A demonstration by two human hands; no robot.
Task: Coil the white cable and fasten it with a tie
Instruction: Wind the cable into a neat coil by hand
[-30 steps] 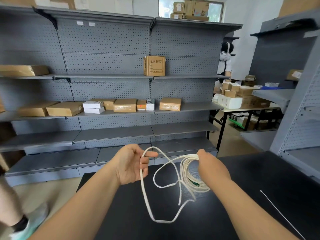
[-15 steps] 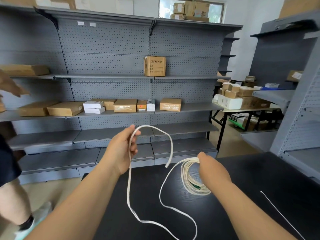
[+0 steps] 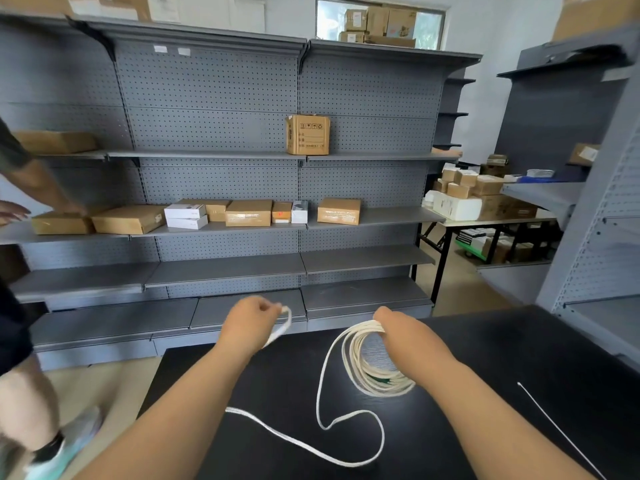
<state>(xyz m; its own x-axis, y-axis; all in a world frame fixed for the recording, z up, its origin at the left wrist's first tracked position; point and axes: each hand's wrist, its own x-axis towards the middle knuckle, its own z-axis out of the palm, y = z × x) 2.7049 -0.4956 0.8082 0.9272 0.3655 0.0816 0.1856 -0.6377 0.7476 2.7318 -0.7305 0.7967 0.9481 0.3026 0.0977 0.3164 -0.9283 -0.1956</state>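
— While the right hand [image 3: 408,332] grips the finished loops, where is item one, the white cable [image 3: 381,389]?
— Coiled part hanging from curled fingers over the table [image 3: 519,341]; slack trailing across it to the left hand [image 3: 249,323], whose fingers pinch the free run, likely to feed another loop.
— Item two?
— Tie [image 3: 561,431], white, lying unused to the right, well apart.
— Surroundings?
— Black table; grey pegboard shelving [image 3: 221,188], cardboard boxes [image 3: 247,213]; another person [image 3: 20,188] at the left edge.
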